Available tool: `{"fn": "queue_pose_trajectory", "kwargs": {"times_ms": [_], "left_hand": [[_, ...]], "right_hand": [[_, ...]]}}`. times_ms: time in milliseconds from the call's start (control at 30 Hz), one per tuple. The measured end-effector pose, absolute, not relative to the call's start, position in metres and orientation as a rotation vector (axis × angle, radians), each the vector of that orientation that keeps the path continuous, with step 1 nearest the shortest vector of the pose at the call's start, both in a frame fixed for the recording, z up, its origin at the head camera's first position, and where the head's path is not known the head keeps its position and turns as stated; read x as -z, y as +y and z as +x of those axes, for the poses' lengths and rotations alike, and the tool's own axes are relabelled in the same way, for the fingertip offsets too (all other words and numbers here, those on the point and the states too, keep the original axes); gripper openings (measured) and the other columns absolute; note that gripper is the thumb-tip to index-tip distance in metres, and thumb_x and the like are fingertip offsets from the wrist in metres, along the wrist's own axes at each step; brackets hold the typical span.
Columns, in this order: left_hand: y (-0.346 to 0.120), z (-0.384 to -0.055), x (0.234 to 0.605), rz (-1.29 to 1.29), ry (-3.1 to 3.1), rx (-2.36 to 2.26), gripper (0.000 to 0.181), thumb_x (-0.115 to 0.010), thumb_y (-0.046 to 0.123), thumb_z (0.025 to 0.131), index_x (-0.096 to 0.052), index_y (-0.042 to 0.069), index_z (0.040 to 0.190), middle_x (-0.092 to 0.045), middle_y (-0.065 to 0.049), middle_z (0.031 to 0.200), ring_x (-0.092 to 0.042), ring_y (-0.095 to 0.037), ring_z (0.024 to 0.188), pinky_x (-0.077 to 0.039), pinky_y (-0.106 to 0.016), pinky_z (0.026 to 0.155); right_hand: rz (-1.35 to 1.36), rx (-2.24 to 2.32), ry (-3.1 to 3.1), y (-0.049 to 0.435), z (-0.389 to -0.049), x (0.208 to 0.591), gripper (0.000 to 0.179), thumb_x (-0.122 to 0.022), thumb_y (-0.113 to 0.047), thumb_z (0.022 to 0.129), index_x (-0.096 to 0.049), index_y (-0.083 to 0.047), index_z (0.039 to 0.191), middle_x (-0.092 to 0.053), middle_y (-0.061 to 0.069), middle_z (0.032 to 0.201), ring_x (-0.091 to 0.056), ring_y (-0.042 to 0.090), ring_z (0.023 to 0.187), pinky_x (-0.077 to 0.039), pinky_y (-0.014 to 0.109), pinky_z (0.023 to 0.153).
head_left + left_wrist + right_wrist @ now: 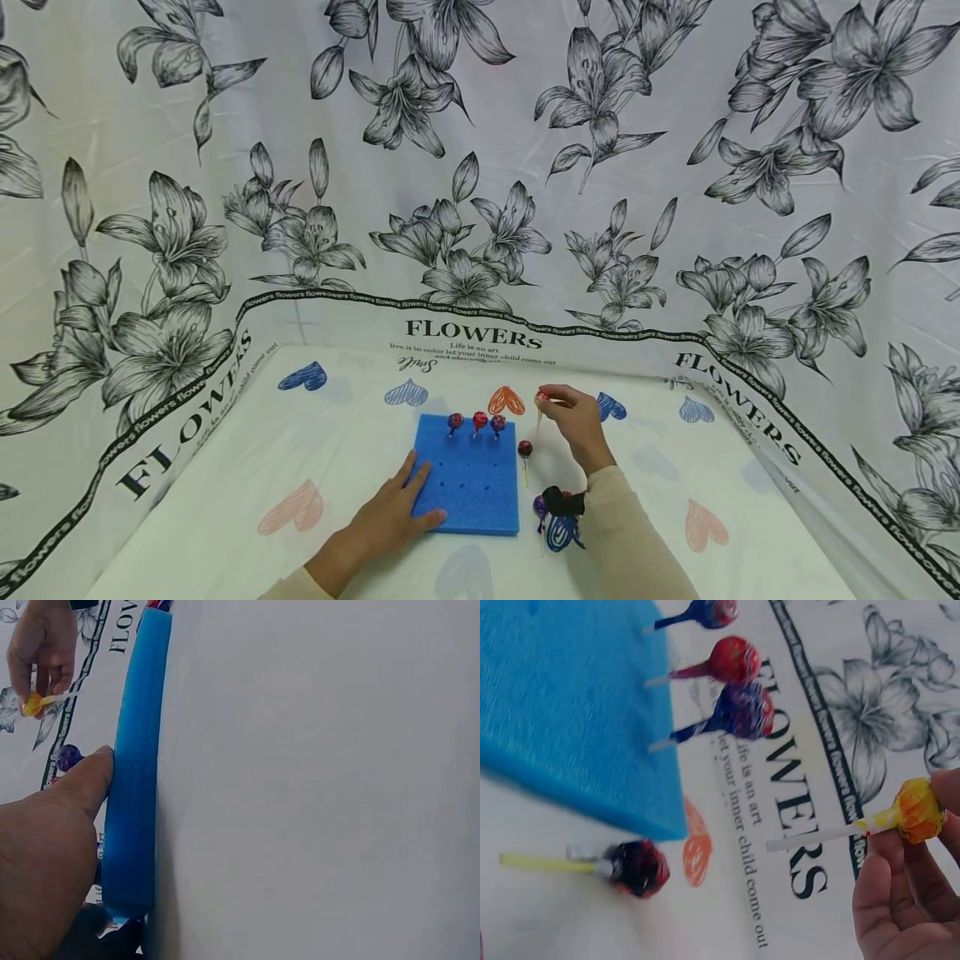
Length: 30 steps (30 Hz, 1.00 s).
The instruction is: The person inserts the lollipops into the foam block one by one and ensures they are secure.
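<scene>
My left hand [386, 512] lies at the left side of a blue foam board [480, 508], fingers spread along its edge and thumb at the near edge. Three wrapped lollipops stand upright in the board's far row: a purple one [455, 422], a red one [479, 419] and another purple one [497, 425]. Two rows of small holes in front of them hold nothing. Beyond the board's far right corner, my right hand [581, 425] pinches a yellow-wrapped lollipop [919, 810] by its candy head, raised above the table. Its white stick [810, 838] points toward the board side.
A dark red lollipop [526, 449] with a yellow stick lies right of the board. Nearer, a purple lollipop [540, 505] and others lie partly hidden under the right wrist's black strap [562, 502]. A white floral cloth [360, 417] with hearts covers the table.
</scene>
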<state>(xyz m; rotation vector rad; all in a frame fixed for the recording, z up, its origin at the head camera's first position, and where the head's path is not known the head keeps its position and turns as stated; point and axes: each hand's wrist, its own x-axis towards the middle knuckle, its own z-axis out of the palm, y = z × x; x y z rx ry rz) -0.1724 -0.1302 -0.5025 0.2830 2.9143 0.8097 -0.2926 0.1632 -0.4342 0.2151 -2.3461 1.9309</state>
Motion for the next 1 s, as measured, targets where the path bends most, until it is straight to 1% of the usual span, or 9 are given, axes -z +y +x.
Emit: {"fn": "queue_pose_trajectory", "kwargs": {"times_ms": [100,267,467,600,633,800,867,933,1000], "left_hand": [[-0.13,-0.173,0.504,0.282,2.916,-0.806,0.092,-0.064,0.063,0.082,-0.036,0.007,0.149,-0.017,-0.019,0.157,-0.03,-0.049,0.133,-0.038,-0.064,0.093],[-0.13,-0.172,0.504,0.284,2.922,-0.803,0.092,-0.064,0.063,0.082,-0.036,0.006,0.149,-0.017,-0.019,0.157,-0.031,-0.049,0.133,-0.038,-0.064,0.093],[-0.131,-0.171,0.503,0.291,2.921,-0.801,0.091,-0.063,0.062,0.083,-0.036,0.006,0.149,-0.017,-0.02,0.157,-0.031,-0.049,0.133,-0.039,-0.063,0.093],[-0.131,-0.17,0.501,0.303,2.92,-0.803,0.091,-0.063,0.062,0.084,-0.036,0.006,0.149,-0.017,-0.02,0.157,-0.032,-0.049,0.132,-0.039,-0.063,0.094],[-0.131,-0.17,0.501,0.305,2.919,-0.805,0.09,-0.063,0.061,0.084,-0.036,0.006,0.149,-0.017,-0.02,0.157,-0.032,-0.05,0.132,-0.039,-0.063,0.094],[-0.131,-0.17,0.501,0.298,2.917,-0.803,0.091,-0.063,0.062,0.083,-0.036,0.006,0.149,-0.017,-0.02,0.157,-0.032,-0.049,0.132,-0.039,-0.063,0.093],[-0.13,-0.171,0.502,0.293,2.919,-0.799,0.091,-0.063,0.062,0.083,-0.036,0.006,0.149,-0.017,-0.02,0.157,-0.031,-0.049,0.132,-0.039,-0.063,0.093],[-0.13,-0.171,0.501,0.29,2.919,-0.798,0.091,-0.063,0.063,0.083,-0.036,0.006,0.149,-0.017,-0.019,0.157,-0.031,-0.049,0.133,-0.039,-0.063,0.093],[-0.13,-0.171,0.501,0.288,2.919,-0.799,0.092,-0.063,0.063,0.083,-0.036,0.007,0.15,-0.017,-0.019,0.157,-0.031,-0.049,0.133,-0.038,-0.063,0.094]], "right_hand": [[0.279,-1.994,-2.295,0.156,-0.289,0.429,0.022,-0.073,-0.013,0.087,-0.072,-0.008,0.108,-0.066,0.01,0.108,-0.063,0.025,0.099,-0.047,0.044,0.09],[0.352,-2.041,-2.243,0.144,-0.285,0.425,0.02,-0.072,-0.012,0.087,-0.073,-0.008,0.107,-0.068,0.01,0.107,-0.063,0.025,0.099,-0.048,0.042,0.089],[0.411,-2.028,-2.23,0.131,-0.281,0.42,0.022,-0.073,-0.021,0.088,-0.073,-0.009,0.107,-0.068,0.008,0.109,-0.063,0.029,0.1,-0.048,0.044,0.09],[0.465,-2.007,-2.226,0.124,-0.278,0.416,0.022,-0.072,-0.024,0.089,-0.074,-0.01,0.105,-0.068,0.007,0.109,-0.063,0.032,0.101,-0.049,0.044,0.088],[0.48,-1.996,-2.231,0.122,-0.277,0.415,0.021,-0.072,-0.025,0.089,-0.074,-0.011,0.105,-0.068,0.006,0.108,-0.063,0.031,0.1,-0.049,0.042,0.087],[0.549,-1.979,-2.249,0.113,-0.27,0.409,0.024,-0.07,-0.023,0.091,-0.072,-0.005,0.107,-0.068,0.008,0.105,-0.064,0.025,0.097,-0.05,0.041,0.087],[0.567,-1.977,-2.255,0.11,-0.269,0.408,0.026,-0.069,-0.023,0.092,-0.071,-0.002,0.107,-0.068,0.008,0.104,-0.065,0.025,0.097,-0.05,0.042,0.088],[0.583,-1.978,-2.254,0.107,-0.271,0.411,0.027,-0.07,-0.025,0.091,-0.072,-0.003,0.107,-0.069,0.007,0.103,-0.065,0.024,0.096,-0.05,0.041,0.089],[0.593,-1.975,-2.266,0.104,-0.27,0.41,0.028,-0.07,-0.025,0.091,-0.071,-0.002,0.108,-0.069,0.007,0.103,-0.064,0.024,0.096,-0.049,0.041,0.089]]}}
